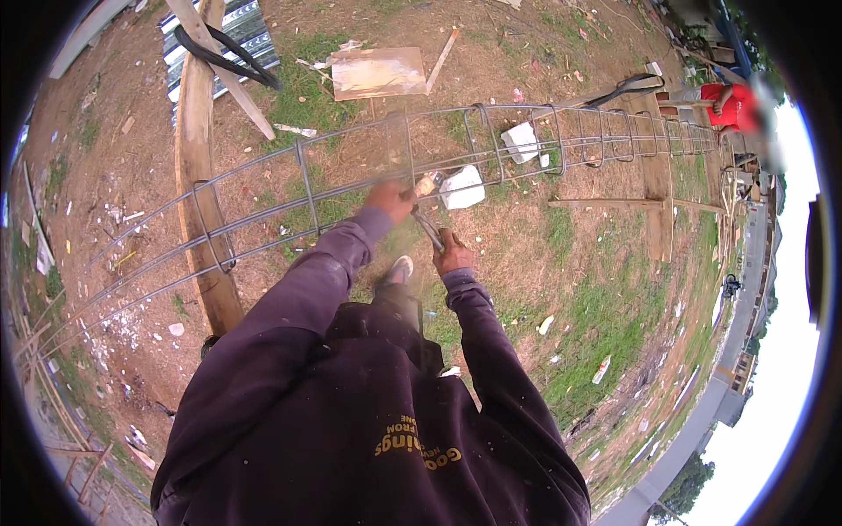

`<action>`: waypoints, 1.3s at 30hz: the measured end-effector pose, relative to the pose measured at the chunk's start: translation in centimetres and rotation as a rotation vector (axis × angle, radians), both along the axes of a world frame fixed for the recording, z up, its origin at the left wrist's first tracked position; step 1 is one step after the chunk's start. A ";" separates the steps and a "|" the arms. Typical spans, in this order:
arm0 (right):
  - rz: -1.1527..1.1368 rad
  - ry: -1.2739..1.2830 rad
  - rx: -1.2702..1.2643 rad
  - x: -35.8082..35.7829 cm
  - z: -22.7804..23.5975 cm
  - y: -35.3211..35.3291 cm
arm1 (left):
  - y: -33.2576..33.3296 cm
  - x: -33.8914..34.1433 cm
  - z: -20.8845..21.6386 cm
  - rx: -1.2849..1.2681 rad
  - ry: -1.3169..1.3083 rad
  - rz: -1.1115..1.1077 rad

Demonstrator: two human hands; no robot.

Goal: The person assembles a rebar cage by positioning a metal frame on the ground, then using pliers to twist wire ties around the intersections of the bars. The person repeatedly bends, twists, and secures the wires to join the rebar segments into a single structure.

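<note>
Bright daylight — sky burnt white, rim curved — black corners.

**Dark Purple From Chest to Wrist**

A loose, dark purple fabric sweatshirt covers the torso, dotted with small pale specks. Bright yellow block lettering marks its front. The long left sleeve looks paler and creased toward the wrist; the long right sleeve ends in bunched folds. One pale, rounded shoe shows.

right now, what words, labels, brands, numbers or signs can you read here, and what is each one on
Dark purple long-sleeved sweatshirt: yellow printed lettering, upside down, partly lost in folds; wording not copied here.
Red cloth shirt at far right: any lettering is too small to read.
</note>
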State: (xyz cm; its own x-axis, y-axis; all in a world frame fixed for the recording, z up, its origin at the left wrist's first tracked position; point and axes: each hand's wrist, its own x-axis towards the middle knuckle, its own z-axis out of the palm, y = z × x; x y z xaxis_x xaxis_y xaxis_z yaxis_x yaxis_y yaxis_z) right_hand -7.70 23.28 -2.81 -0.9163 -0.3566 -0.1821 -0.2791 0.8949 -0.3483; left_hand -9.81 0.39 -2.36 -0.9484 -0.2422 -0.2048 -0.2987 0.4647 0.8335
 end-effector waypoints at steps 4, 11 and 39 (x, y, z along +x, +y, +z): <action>-0.077 -0.012 -0.093 1.2 -0.3 -0.8 | -0.4 -0.1 0.3 -0.014 0.034 -0.032; -0.120 -0.678 -0.370 0.6 6.8 0.2 | 0.3 0.3 -0.6 0.037 -0.043 -0.011; 0.322 0.182 0.171 -3.0 9.1 3.8 | 0.5 0.3 0.2 -0.012 0.002 0.029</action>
State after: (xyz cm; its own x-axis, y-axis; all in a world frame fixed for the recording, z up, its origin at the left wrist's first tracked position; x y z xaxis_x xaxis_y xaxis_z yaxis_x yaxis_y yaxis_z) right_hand -10.73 27.05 6.32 -0.7855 -0.6094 -0.1082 -0.5980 0.7923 -0.1212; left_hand -9.55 0.94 -2.11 -0.9412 -0.2721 -0.2004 -0.3110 0.4657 0.8285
